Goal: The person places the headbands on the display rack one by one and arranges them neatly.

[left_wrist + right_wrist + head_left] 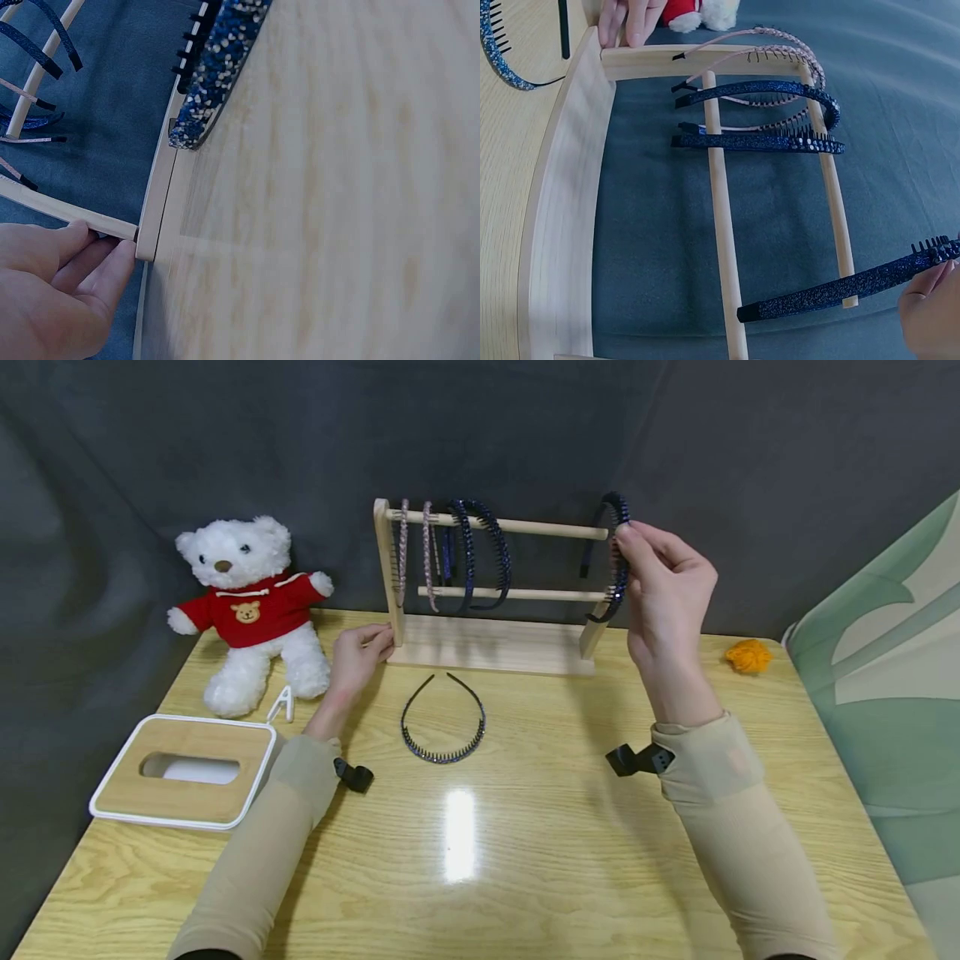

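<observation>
My right hand (667, 585) pinches a dark blue glittery toothed headband (619, 585) between thumb and fingers at the right end of the wooden rack. In the right wrist view, this headband (832, 291) crosses the upper rod near its free end, its black tip by the lower rod (724, 217). My left hand (358, 660) touches the foot of the rack's left post (386, 568), fingertips against its outer side. Toward the rods' left end hang pink braided headbands (428, 552) and dark blue headbands (465, 552). Another toothed headband (442, 758) lies on the table before the rack.
A white teddy bear (258, 572) in a red top sits left of the rack. Nearer stands a tissue box (187, 802) with a wooden lid, a small white clip (282, 702) beside it. An orange fluffy ball (747, 656) lies at the right. Behind hangs a dark curtain (480, 427).
</observation>
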Action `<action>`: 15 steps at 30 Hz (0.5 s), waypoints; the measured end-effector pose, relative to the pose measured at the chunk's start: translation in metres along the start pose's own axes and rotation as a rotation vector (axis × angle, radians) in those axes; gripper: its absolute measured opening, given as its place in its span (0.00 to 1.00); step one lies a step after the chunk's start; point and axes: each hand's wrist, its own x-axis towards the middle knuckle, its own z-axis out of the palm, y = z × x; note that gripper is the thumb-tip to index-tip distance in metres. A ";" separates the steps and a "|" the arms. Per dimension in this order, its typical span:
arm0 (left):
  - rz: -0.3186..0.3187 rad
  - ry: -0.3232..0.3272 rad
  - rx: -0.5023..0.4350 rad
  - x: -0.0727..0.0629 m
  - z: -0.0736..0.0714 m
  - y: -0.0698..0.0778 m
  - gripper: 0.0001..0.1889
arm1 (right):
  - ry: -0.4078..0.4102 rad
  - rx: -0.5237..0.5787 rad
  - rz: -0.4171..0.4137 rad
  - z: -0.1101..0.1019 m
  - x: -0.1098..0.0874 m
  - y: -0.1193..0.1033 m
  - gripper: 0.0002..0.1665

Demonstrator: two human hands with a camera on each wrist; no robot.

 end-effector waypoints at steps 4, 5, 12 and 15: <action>0.005 0.000 0.010 0.000 0.000 0.000 0.15 | 0.008 -0.003 0.015 0.004 0.000 0.003 0.08; 0.006 0.001 0.013 0.000 0.000 0.000 0.15 | 0.011 -0.008 0.020 0.006 0.000 0.004 0.08; 0.004 0.011 0.027 0.000 0.001 -0.001 0.15 | 0.009 -0.031 0.034 0.016 -0.001 0.012 0.05; 0.011 0.011 0.028 0.001 0.001 -0.001 0.15 | -0.004 -0.028 0.038 0.019 0.000 0.015 0.04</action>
